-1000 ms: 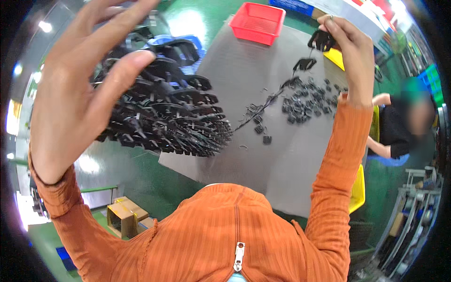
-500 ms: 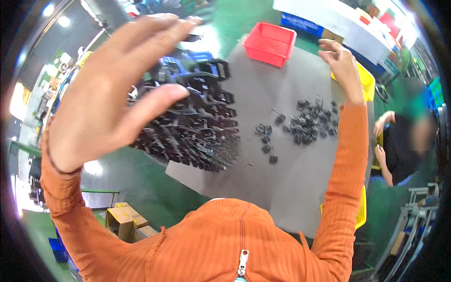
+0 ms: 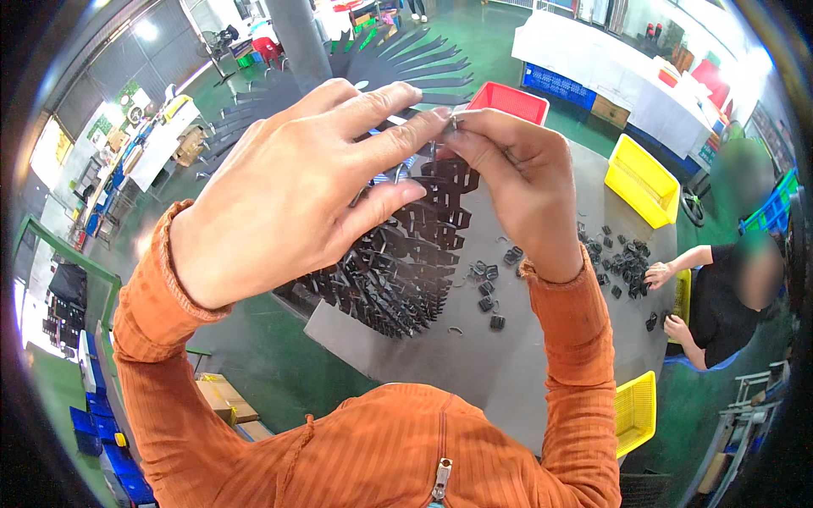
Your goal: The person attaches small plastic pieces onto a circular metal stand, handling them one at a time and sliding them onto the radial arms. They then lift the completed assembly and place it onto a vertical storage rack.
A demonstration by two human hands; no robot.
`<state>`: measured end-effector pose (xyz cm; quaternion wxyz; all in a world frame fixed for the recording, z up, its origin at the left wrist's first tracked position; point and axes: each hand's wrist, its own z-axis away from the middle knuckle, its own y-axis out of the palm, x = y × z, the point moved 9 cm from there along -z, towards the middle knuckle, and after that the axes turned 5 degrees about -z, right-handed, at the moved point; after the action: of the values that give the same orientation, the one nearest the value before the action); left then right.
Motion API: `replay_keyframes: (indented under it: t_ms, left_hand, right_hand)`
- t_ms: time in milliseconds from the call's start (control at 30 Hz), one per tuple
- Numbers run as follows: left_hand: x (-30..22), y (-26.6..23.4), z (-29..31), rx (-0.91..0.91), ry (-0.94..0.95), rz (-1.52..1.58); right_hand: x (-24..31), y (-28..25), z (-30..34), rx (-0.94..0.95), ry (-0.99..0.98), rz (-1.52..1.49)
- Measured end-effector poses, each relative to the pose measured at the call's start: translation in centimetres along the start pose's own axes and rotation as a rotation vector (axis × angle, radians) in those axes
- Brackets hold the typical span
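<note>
The left hand (image 3: 296, 182), left of upper centre, is half open, thumb parted from the fingers, its fingertips meeting the right hand (image 3: 521, 182); whether it grips anything cannot be told. The right hand's thumb and forefinger pinch a small metallic piece (image 3: 453, 125), mostly hidden, at upper centre. Dense rows of black parts (image 3: 381, 284) fill the centre below the hands, over the grey table (image 3: 500, 381). Loose black pieces (image 3: 627, 264) lie right of centre, near a co-worker's hand (image 3: 659, 275).

Hanging black parts (image 3: 385, 284) block the left; the near tabletop (image 3: 478, 381) lies open.
</note>
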<state>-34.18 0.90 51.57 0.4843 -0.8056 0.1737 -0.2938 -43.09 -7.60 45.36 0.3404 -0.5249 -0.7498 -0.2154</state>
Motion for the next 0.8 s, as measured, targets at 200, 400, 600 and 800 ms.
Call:
replay_keyframes:
  t_ms: [200, 400, 600, 800]
  left_hand:
    - [0.9, 0.5, 0.2, 0.001, -0.032, -0.012]
    - [2.2, 0.4, 0.1, 0.064, -0.118, -0.073]
    - [2.4, 0.3, 0.0, 0.158, -0.092, -0.197]
    - [2.2, 1.0, 0.1, 0.175, -0.024, 0.021]
  right_hand:
    - [-1.4, -6.5, 1.5, -0.188, 0.073, -0.029]
    - [-5.1, -16.0, 0.5, -0.155, 0.161, 0.432]
    - [-11.0, -30.5, 1.7, -0.314, 0.279, 0.718]
    - [-9.9, -24.1, 1.9, -0.191, 0.222, 1.224]
